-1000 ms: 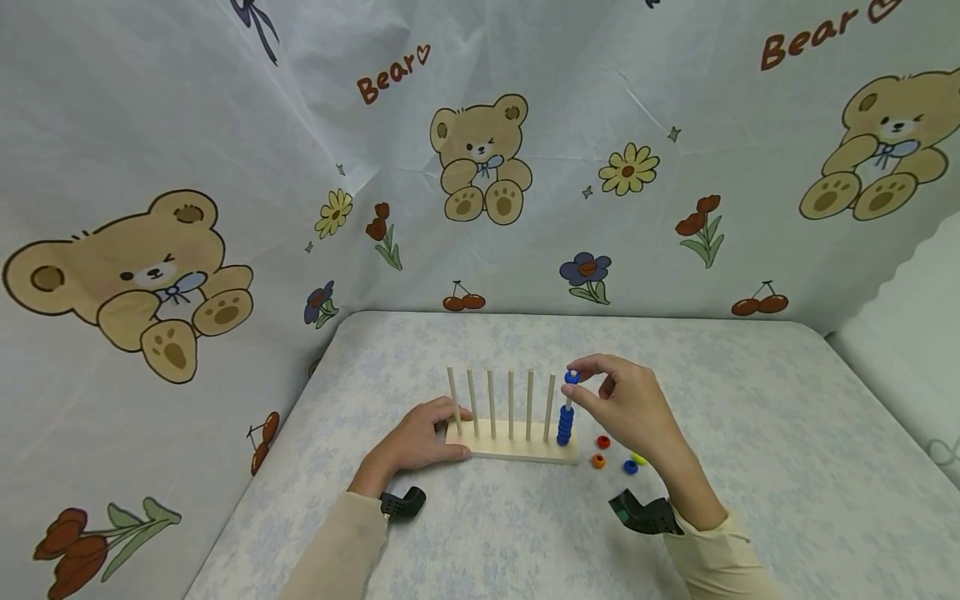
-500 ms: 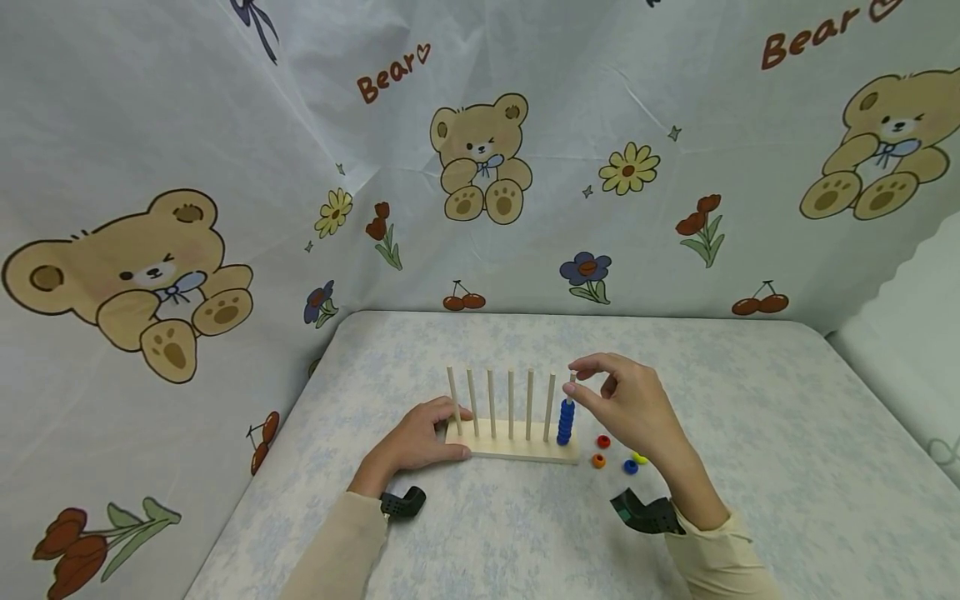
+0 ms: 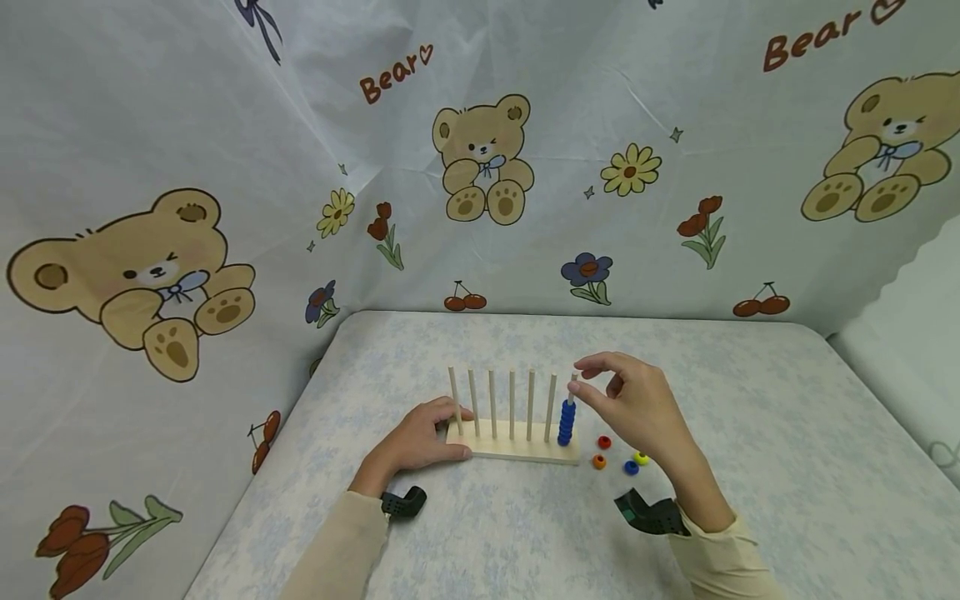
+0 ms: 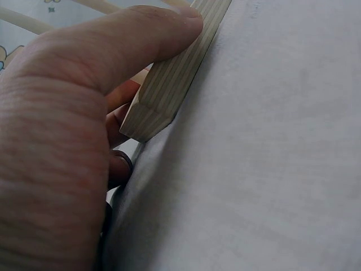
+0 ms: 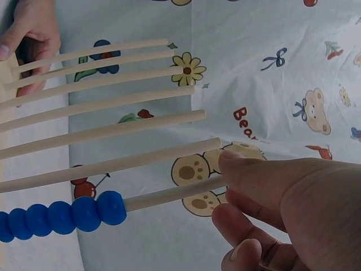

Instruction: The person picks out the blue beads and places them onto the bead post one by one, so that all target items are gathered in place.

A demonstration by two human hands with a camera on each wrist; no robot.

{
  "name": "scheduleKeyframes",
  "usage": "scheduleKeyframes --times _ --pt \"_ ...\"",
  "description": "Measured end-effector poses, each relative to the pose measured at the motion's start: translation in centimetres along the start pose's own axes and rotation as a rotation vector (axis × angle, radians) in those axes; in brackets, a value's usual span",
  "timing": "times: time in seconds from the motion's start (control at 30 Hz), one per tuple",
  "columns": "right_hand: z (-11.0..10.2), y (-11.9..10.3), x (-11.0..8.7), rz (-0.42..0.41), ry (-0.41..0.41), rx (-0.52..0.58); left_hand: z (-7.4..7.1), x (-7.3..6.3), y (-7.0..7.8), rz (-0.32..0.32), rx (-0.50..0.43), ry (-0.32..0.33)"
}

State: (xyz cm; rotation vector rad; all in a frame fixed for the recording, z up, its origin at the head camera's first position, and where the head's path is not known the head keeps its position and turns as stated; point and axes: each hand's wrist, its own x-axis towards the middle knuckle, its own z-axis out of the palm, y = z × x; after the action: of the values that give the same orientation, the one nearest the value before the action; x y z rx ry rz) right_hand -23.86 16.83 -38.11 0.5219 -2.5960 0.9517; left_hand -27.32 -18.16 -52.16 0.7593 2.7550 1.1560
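A pale wooden peg board point(image 3: 517, 451) with a row of upright pegs stands on the table. My left hand point(image 3: 422, 437) grips its left end, thumb on the front edge and fingers behind; the left wrist view shows the thumb point(image 4: 163, 34) pressed along the wood. Several blue beads point(image 3: 567, 423) are stacked on the rightmost peg, reaching about halfway up. My right hand point(image 3: 632, 406) is at that peg's top with no bead in it, thumb and fingers apart. In the right wrist view the thumb point(image 5: 248, 172) hides the peg's tip above the blue beads point(image 5: 84, 213).
Right of the board lie loose beads: a red bead point(image 3: 603, 442), an orange bead point(image 3: 599, 462), a blue bead point(image 3: 632, 468) and a yellow bead point(image 3: 641, 458). A bear-printed cloth point(image 3: 555, 117) hangs behind the pale table point(image 3: 510, 533).
The blue bead pinched at the peg's top has been let go and dropped onto the stack. My right hand has since shifted slightly right. The left hand keeps its grip.
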Motion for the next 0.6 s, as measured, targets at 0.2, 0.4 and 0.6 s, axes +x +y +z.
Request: scheduleKeyframes --times 0.2,0.4,0.6 --pt "-0.21 -0.17 -0.02 -0.003 0.016 -0.01 0.0 0.12 -0.15 0.004 0.013 0.006" --pt "-0.48 -0.48 -0.17 -0.012 0.028 -0.01 0.03 0.11 -0.21 0.022 0.019 -0.001" --pt "-0.67 -0.52 -0.13 -0.02 0.046 -0.02 0.03 0.01 -0.2 0.029 0.021 0.011"
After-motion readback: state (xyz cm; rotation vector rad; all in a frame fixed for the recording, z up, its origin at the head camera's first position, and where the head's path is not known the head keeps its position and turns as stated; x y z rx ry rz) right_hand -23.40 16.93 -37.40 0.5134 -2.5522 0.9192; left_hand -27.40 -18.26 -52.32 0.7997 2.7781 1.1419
